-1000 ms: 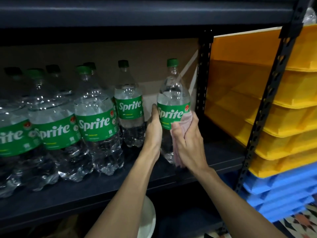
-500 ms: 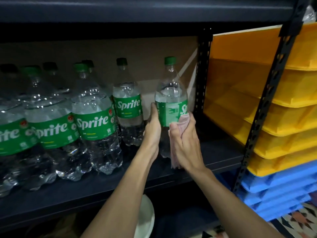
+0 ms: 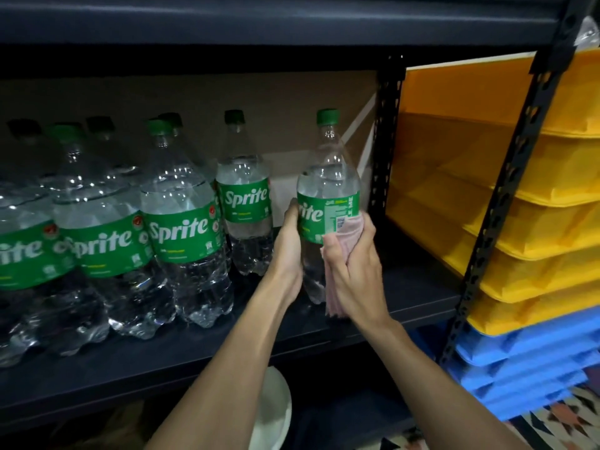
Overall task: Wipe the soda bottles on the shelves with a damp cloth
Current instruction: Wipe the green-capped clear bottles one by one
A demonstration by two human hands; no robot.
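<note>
Across the middle of the frame runs a dark shelf (image 3: pixel 418 287), other soda bottles (image 3: pixel 181 228) ranked at left. Right of centre one bottle (image 3: pixel 328 186) is held upright, long axis vertical, between both hands: left hand (image 3: pixel 289 251) gripping its left side, right hand (image 3: pixel 352 271) with fingers (image 3: pixel 369 233) clamped on a pink cloth (image 3: pixel 349 230) against its right side.

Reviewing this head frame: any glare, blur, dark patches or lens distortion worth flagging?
Head view: dim, the upper shelf nearly black. Head view: hard white glints speckle the left bottles. Head view: the held bottle, the left hand gripping it and the right hand holding the pink cloth are fairly sharp; small label print is soft. Head view: wide-angle stretch slants the front post.
</note>
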